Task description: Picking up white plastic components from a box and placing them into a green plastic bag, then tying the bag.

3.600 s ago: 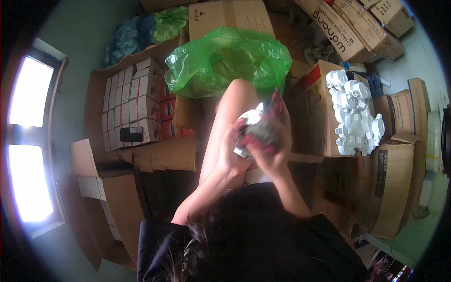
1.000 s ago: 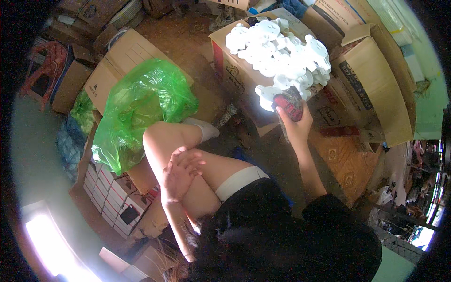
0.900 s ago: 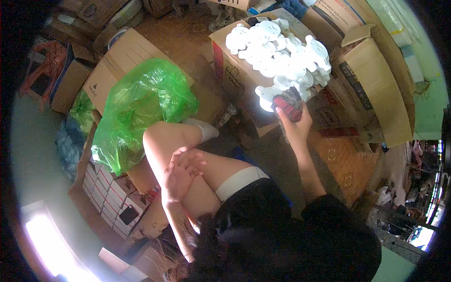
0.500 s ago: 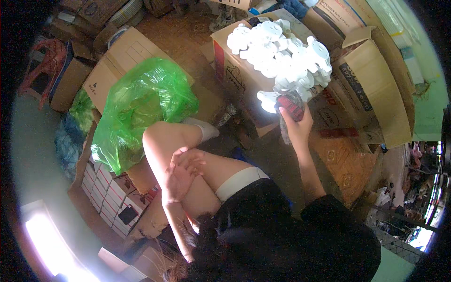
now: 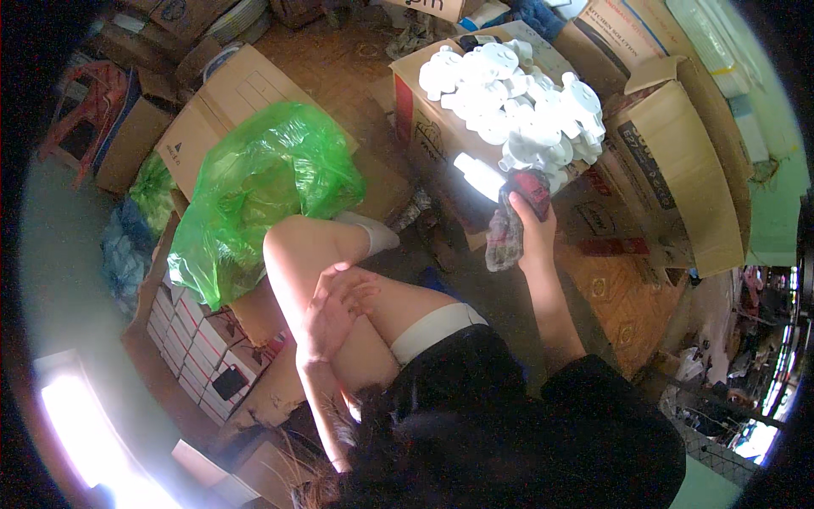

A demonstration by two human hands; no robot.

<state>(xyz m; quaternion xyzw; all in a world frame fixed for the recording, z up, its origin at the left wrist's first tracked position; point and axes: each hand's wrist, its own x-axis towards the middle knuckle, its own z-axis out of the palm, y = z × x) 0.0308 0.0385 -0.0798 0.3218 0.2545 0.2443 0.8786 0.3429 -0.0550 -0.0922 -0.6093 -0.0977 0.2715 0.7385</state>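
My right hand (image 5: 537,233) is closed round a crumpled grey-and-dark-red cloth (image 5: 505,235), whose end hangs below my fingers. A white plastic piece with a cylindrical end (image 5: 480,176) sticks out past the cloth; whether my fingers grip it through the fabric is hidden. Just beyond, a heap of white plastic parts (image 5: 509,97) lies on top of a cardboard carton (image 5: 437,148), overexposed by bright light. My left hand (image 5: 332,316) rests over my bent legs, fingers apart and holding nothing.
A green plastic bag (image 5: 254,195) spreads over an open carton on the left, where several small white boxes (image 5: 191,343) stand in rows with a dark phone-like object (image 5: 230,382) on them. An open brown carton (image 5: 678,161) stands at the right. A red plastic stool (image 5: 89,110) is far left.
The white piece beside the cloth has turned, now showing its cylindrical end. My right hand has shifted slightly down and left, and more cloth hangs from it. My left hand stays on my legs.
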